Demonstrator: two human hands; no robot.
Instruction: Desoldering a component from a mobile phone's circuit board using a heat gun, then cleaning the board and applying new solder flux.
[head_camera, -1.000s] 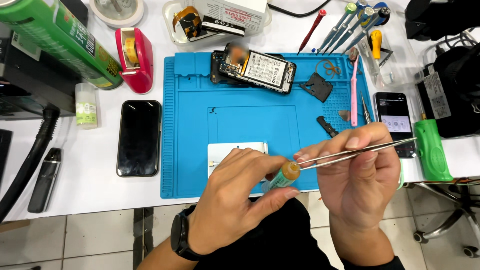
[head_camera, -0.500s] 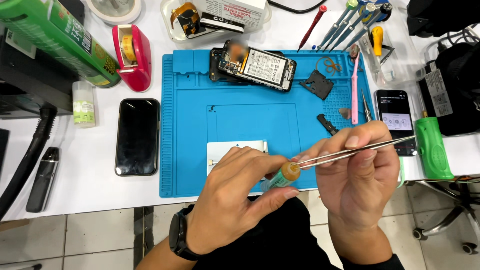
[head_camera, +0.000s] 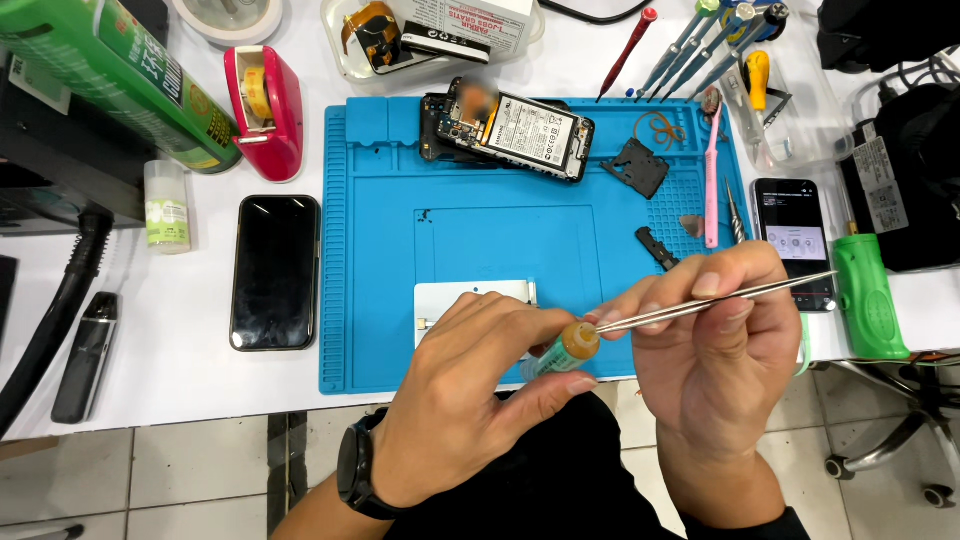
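Observation:
My left hand (head_camera: 470, 400), with a black watch on the wrist, grips a small green tube with an orange-yellow cap (head_camera: 565, 350) over the front edge of the blue work mat (head_camera: 400, 250). My right hand (head_camera: 720, 360) pinches metal tweezers (head_camera: 720, 298), and their tips touch the tube's cap. A small white-grey plate (head_camera: 450, 305) lies on the mat just behind my left hand. An opened phone with its battery showing (head_camera: 510, 128) rests at the mat's far edge.
A black phone (head_camera: 275, 270) lies left of the mat and a lit phone (head_camera: 795, 240) to its right, beside a green tool (head_camera: 870, 305). There are also a pink tape dispenser (head_camera: 265, 110), a green spray can (head_camera: 110, 80), a pink toothbrush (head_camera: 712, 170), screwdrivers (head_camera: 700, 40) and a black hose (head_camera: 50, 320).
Both hands stay nearly in place at the mat's front edge. The tweezers' tips remain on the tube's cap, with only slight shifts.

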